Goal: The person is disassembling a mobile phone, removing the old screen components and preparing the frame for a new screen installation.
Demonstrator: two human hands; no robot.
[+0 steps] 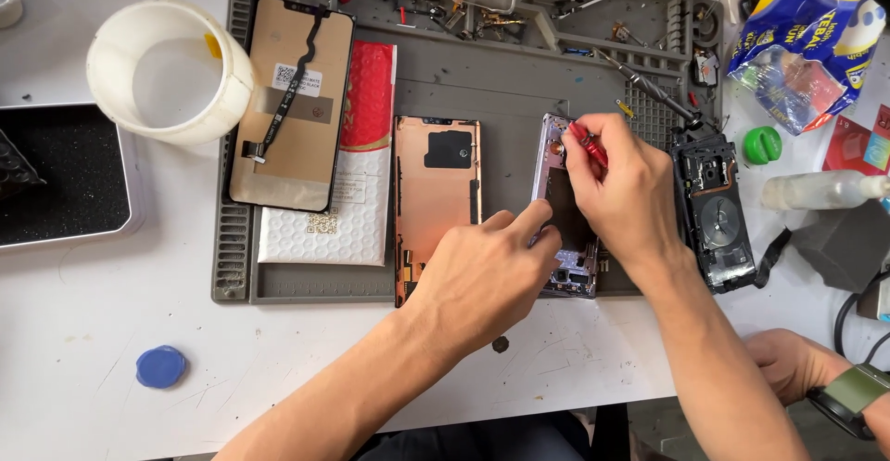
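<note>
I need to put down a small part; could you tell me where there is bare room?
The white table is bare around the blue cap. The grey mat is bare between the copper panel and the parts tray. The right side, near the snack bag, is crowded.

A red-handled screwdriver (588, 143) is held over a lilac phone frame (567, 203) on a grey work mat (519, 81). Beside it a copper-coloured panel (438, 203) is seen, with a black patch. A red and white bubble-textured pouch (348, 178) is laid under a tan screen back (289, 101) (black-edged). A blue cap (161, 366) and a green cap (762, 144) are seen on the white table (111, 331).
</note>
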